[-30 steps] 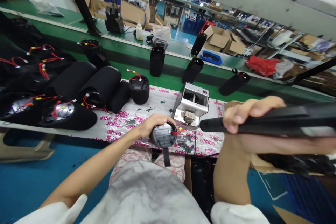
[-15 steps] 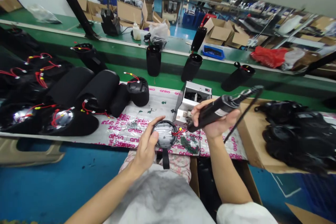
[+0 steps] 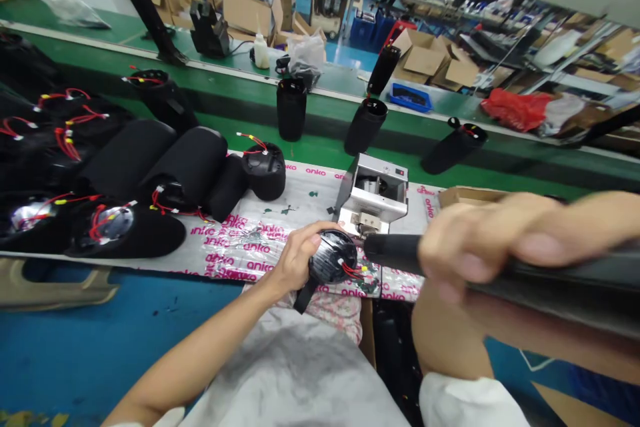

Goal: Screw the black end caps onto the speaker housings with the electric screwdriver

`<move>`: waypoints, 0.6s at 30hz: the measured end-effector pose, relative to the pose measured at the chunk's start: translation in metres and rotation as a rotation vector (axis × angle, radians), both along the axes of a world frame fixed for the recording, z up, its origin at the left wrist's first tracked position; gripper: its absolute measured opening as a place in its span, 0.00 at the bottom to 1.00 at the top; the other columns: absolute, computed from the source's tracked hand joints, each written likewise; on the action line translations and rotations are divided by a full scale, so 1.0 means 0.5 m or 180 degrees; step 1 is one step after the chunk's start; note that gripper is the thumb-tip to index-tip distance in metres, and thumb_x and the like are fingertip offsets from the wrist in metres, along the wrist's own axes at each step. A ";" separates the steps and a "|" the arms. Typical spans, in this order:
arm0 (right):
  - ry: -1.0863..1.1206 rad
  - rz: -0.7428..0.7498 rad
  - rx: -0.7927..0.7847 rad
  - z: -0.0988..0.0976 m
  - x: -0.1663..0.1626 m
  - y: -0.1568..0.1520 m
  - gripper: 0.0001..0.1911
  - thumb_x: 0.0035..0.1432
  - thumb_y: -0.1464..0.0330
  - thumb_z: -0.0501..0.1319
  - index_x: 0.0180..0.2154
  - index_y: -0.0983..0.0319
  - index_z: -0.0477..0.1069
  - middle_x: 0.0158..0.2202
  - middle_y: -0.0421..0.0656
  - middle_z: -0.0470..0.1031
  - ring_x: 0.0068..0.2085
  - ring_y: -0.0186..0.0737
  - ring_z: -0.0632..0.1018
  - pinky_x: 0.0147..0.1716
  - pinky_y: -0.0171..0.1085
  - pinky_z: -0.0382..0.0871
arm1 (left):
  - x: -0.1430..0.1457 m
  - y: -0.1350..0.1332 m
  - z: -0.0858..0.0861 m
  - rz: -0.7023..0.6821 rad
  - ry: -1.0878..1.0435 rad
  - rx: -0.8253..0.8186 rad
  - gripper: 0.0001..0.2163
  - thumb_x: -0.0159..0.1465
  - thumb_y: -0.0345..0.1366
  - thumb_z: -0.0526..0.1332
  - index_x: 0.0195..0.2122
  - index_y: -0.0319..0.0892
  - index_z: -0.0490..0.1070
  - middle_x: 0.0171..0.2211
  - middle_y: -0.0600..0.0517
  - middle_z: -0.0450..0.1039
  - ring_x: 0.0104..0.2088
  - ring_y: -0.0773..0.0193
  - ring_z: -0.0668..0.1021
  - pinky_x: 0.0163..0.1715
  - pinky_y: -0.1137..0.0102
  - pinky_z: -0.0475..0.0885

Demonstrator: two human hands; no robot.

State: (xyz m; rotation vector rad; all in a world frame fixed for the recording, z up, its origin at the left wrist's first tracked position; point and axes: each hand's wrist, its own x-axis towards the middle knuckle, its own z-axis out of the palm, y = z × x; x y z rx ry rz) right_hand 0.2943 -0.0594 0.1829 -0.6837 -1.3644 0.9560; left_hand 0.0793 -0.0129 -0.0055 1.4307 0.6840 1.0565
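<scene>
My left hand [image 3: 295,261] is closed around the edge of a round black cylindrical housing [image 3: 331,255], its open end facing up. Red and yellow wires [image 3: 354,271] stick out of it, and a dark strap [image 3: 304,296] hangs below. Large and blurred at the right, my right hand [image 3: 480,240] wraps around a black electric screwdriver [image 3: 395,250] lying nearly level. Its tip is at the housing's right rim, by the front of a silver screw feeder [image 3: 377,199]; whether it touches either cannot be made out.
Several black fabric-covered cylinders [image 3: 190,160] with red wires crowd the left of the bench. More cylinders [image 3: 291,110] stand along the green back ledge. A cardboard box [image 3: 465,195] is partly hidden behind my right hand. A blue tray [image 3: 411,97] sits beyond.
The screwdriver has swung from slanting to nearly level as my right hand rose closer to the camera. My left hand has shifted the housing slightly right and turned it.
</scene>
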 end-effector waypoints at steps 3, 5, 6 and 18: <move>-0.0052 0.0221 0.0144 -0.015 -0.070 0.042 0.16 0.71 0.51 0.68 0.44 0.54 0.87 0.31 0.43 0.81 0.23 0.42 0.80 0.22 0.43 0.79 | -0.005 0.000 0.001 0.0055 0.0129 0.0041 0.28 0.77 0.55 0.51 0.55 0.39 0.82 0.54 0.43 0.86 0.55 0.44 0.84 0.60 0.58 0.74; -0.0023 0.0531 0.0065 -0.028 -0.082 0.060 0.16 0.73 0.51 0.67 0.46 0.54 0.86 0.34 0.43 0.82 0.25 0.41 0.81 0.26 0.43 0.81 | -0.007 -0.001 0.000 0.0090 0.0196 0.0062 0.28 0.77 0.55 0.51 0.56 0.39 0.82 0.54 0.43 0.86 0.55 0.44 0.84 0.59 0.58 0.74; -0.0022 0.0637 0.0081 -0.034 -0.080 0.065 0.15 0.73 0.52 0.66 0.47 0.55 0.85 0.35 0.44 0.83 0.26 0.41 0.82 0.27 0.43 0.82 | -0.007 -0.001 0.000 0.0093 0.0202 0.0069 0.28 0.77 0.55 0.50 0.56 0.38 0.82 0.54 0.43 0.86 0.55 0.44 0.85 0.58 0.58 0.75; -0.0307 0.0912 -0.0520 -0.049 -0.103 0.111 0.26 0.63 0.42 0.71 0.28 0.57 0.82 0.24 0.40 0.83 0.20 0.40 0.82 0.26 0.40 0.82 | -0.006 0.000 0.009 0.0018 0.0177 0.0070 0.28 0.78 0.56 0.49 0.55 0.41 0.83 0.51 0.44 0.87 0.51 0.45 0.85 0.55 0.58 0.76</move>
